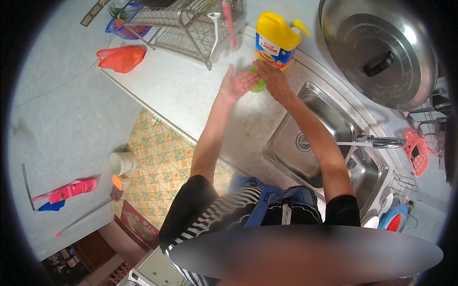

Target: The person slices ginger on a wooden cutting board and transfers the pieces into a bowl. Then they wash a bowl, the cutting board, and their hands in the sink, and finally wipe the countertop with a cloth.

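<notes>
My left hand (238,84) is palm up over the counter, thumb out to the left, its fingertips close against a green container (258,85). Nothing is seen lying in the palm. My right hand (272,79) is back up, its fingers over the upper part of the green container, which the hands partly hide. Whether its fingers grip is not clear. Just behind stands a yellow plastic jug (275,32) with a blue label and, at its neck, a yellow pump spout (301,27).
A metal dish rack (182,30) and an orange plastic bag (121,59) are at the upper left. On the right are a steel double sink (286,150), a faucet (388,142) with water running, and a large metal lid (379,53). A pink basket (416,152) hangs beyond.
</notes>
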`<state>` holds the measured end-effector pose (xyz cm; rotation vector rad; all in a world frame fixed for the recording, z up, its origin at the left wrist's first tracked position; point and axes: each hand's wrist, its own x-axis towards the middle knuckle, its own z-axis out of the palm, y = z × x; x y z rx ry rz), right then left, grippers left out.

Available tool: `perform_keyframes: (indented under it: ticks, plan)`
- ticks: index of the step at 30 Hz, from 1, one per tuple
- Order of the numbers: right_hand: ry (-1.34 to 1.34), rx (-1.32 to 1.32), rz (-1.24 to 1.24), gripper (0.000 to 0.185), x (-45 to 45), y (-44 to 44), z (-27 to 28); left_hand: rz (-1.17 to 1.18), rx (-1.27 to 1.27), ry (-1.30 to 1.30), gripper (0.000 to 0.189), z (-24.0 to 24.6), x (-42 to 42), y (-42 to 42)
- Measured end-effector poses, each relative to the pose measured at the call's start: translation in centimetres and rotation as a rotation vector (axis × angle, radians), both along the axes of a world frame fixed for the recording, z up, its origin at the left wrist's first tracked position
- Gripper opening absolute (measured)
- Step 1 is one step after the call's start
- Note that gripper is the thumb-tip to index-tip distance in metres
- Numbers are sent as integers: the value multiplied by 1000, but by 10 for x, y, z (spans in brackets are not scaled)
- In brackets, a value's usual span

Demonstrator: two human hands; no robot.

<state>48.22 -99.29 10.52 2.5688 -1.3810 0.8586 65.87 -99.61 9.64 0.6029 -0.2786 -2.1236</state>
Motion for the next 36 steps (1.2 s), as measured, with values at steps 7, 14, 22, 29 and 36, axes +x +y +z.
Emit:
perform_keyframes:
  ticks: [7,14,22,29,36]
  plan:
    - [38,-34,-13,53,2,2,1,-9,48,11,77,6,-1,-3]
    - [51,-55,-20,45,2,2,-2,-19,10,-45,67,10,2,7]
    - [130,-9,-17,49,-4,-5,-3,-56,36,75,66,22,7,24]
    - [-454,279,-146,56,-30,39,-25,-148,-74,33,75,16,-56,78]
    - [-703,326,-460,57,-54,182,-41,-190,-132,-4,76,-6,-167,151]
